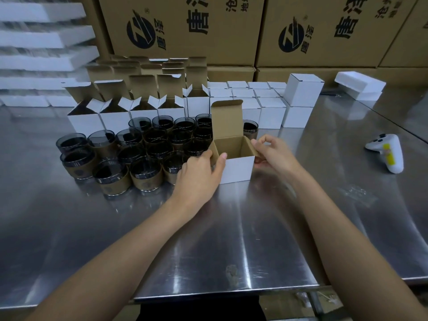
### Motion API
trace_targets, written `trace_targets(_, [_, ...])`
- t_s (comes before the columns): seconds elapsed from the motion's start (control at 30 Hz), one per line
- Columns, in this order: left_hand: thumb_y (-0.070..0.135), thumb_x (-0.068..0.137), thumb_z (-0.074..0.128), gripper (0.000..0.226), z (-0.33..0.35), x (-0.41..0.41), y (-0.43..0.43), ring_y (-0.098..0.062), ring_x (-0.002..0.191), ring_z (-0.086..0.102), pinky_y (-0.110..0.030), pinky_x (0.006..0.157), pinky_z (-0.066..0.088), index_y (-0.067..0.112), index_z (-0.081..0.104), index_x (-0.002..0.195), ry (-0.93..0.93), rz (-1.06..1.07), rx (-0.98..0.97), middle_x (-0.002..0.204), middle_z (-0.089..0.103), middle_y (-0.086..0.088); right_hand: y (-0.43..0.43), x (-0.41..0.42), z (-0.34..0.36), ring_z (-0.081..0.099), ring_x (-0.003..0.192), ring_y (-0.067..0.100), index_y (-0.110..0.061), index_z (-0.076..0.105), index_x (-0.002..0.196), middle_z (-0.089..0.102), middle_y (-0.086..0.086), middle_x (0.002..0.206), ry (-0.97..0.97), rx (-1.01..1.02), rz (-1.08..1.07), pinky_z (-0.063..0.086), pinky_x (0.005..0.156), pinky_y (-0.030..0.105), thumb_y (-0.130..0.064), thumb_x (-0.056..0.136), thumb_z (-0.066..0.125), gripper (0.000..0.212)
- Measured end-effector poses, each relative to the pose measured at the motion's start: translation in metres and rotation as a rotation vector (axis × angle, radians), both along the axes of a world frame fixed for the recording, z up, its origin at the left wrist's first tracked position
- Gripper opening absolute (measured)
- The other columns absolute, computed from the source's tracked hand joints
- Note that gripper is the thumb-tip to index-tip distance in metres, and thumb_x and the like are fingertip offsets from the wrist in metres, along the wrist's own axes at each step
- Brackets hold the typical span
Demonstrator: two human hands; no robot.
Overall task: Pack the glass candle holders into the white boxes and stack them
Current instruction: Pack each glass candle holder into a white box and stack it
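Left hand (199, 174) grips the open white box (235, 166) at its left wall; right hand (272, 152) pinches the right side flap. Box stands empty mid-table (231, 239), beside the candle holders (143, 154). Risk: folded flaps block insertion, or an elbow topples neighbouring glass.

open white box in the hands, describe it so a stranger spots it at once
On the steel table, right of the cluster of dark glass candle holders, one white cardboard box stands apart from the other white boxes behind. Alone among them, it is gripped by the left hand and right hand, brown lid upright, nothing inside.
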State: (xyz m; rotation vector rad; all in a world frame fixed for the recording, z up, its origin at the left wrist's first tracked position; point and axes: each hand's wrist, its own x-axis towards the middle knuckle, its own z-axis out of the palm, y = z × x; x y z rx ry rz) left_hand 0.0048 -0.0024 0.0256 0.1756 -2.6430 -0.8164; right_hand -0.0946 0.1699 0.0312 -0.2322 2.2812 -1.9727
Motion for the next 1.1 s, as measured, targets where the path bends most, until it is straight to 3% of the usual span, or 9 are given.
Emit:
trace_targets(0.23, [0.048,0.098,0.042,0.05,-0.006,-0.005,-0.007,-0.031,0.064,0.061,-0.043,0.068,0.053,0.005,0.06,0.117,0.045,-0.065,0.156,0.053,0.055,-0.003,-0.018,0.003,-0.025,0.046,0.049,0.011,-0.013,0.041,0.082,0.048,0.004,0.065,0.186,0.264,0.036,0.041,0.052,0.028,-0.028,0.107,0.032,0.03])
trace_targets(0.37, [0.046,0.099,0.041,0.047,-0.01,-0.008,-0.009,-0.008,0.048,0.049,-0.03,0.053,0.039,0.011,0.055,0.128,0.01,-0.068,0.24,0.047,0.048,0.007,-0.016,-0.002,-0.03,0.053,0.088,0.014,-0.02,0.051,0.102,0.052,0.003,0.104,0.501,0.268,-0.03,0.043,0.084,0.026,-0.003,0.101,0.036,0.023])
trace_targets(0.43, [0.044,0.1,0.04,0.044,-0.011,-0.008,-0.008,-0.009,0.05,0.05,-0.031,0.053,0.04,0.014,0.053,0.129,-0.019,-0.077,0.274,0.051,0.05,0.006,-0.014,-0.004,-0.029,0.047,0.121,0.015,-0.01,0.053,0.126,0.041,-0.002,0.133,0.69,0.287,0.049,0.036,0.103,0.02,0.016,0.09,0.034,0.048])
trace_targets(0.53, [0.04,0.101,0.039,0.038,-0.009,-0.008,-0.007,-0.019,0.06,0.056,-0.037,0.064,0.047,0.015,0.051,0.127,-0.034,-0.095,0.331,0.06,0.056,0.0,-0.008,-0.011,-0.029,0.024,0.145,0.016,-0.015,0.046,0.142,0.029,-0.016,0.151,0.755,0.402,0.181,0.024,0.119,0.04,0.027,0.078,0.028,0.078])
trace_targets(0.67, [0.035,0.102,0.038,0.03,-0.01,-0.009,-0.006,-0.019,0.058,0.053,-0.035,0.06,0.044,0.015,0.049,0.122,-0.031,-0.116,0.412,0.062,0.056,-0.001,-0.006,-0.012,-0.032,0.026,0.144,0.022,-0.018,0.039,0.146,0.037,-0.002,0.152,0.724,0.566,0.198,0.019,0.117,0.05,0.029,0.07,0.031,0.09])
trace_targets(0.8, [0.034,0.103,0.036,0.031,-0.015,-0.01,-0.002,-0.014,0.054,0.052,-0.031,0.059,0.044,0.015,0.047,0.125,-0.005,-0.106,0.454,0.059,0.056,-0.001,-0.009,-0.011,-0.031,0.032,0.137,0.025,-0.017,0.032,0.149,0.042,0.004,0.147,0.686,0.529,0.182,0.022,0.115,0.049,0.027,0.07,0.035,0.09])
trace_targets(0.93, [0.031,0.104,0.035,0.039,-0.017,-0.007,0.002,-0.005,0.05,0.057,-0.011,0.05,0.04,0.03,0.035,0.143,0.041,-0.144,0.468,0.052,0.061,-0.004,-0.008,-0.012,-0.03,0.04,0.126,0.019,-0.017,0.03,0.149,0.048,0.007,0.138,0.643,0.351,0.106,0.031,0.108,0.021,0.013,0.074,0.036,0.081])
trace_targets(1.0, [0.028,0.104,0.032,0.042,-0.018,-0.004,0.001,-0.008,0.05,0.058,-0.014,0.055,0.046,0.038,0.034,0.145,0.069,-0.181,0.417,0.051,0.061,-0.005,-0.003,-0.018,-0.028,0.045,0.119,0.02,-0.009,0.042,0.144,0.046,0.012,0.128,0.626,0.268,-0.092,0.033,0.096,0.006,0.02,0.075,0.037,0.074])
trace_targets(1.1, [0.026,0.104,0.028,0.046,-0.02,-0.002,0.001,-0.012,0.051,0.06,-0.029,0.066,0.054,0.043,0.031,0.147,0.083,-0.193,0.314,0.051,0.06,-0.003,0.009,-0.031,-0.024,0.046,0.12,0.026,-0.004,0.052,0.134,0.043,0.015,0.126,0.594,0.343,-0.264,0.032,0.099,0.008,0.03,0.07,0.028,0.076])
